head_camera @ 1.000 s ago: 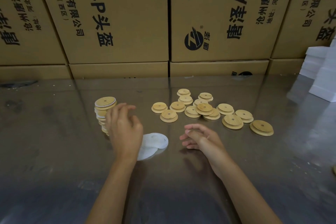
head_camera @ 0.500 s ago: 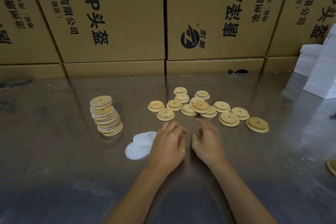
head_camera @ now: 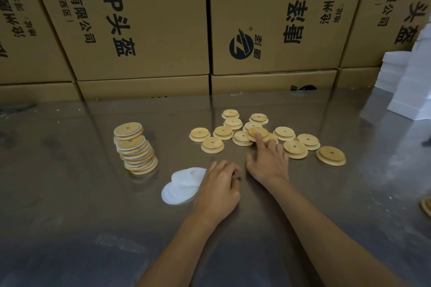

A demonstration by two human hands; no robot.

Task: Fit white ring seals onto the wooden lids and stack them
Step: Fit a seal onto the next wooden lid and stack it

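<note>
Wooden lids (head_camera: 256, 134) lie scattered mid-table, where my right hand (head_camera: 268, 162) reaches, fingers extended, forefinger touching the topmost lid. My left hand (head_camera: 218, 190) rests loosely curled beside the white ring seals (head_camera: 182, 185), holding nothing; bare table separates the leaning stack (head_camera: 135, 148) from them.

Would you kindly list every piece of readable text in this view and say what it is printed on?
"0-P头盔", running sideways: left brown cardboard box.
"科技有限公司" and "(西区)": same box.
"唐泽AH", cut off at the top: right brown cardboard box, beside a round black logo.
The smaller address lines there are too blurred to read.
The round wooden lids carry no text.
</note>
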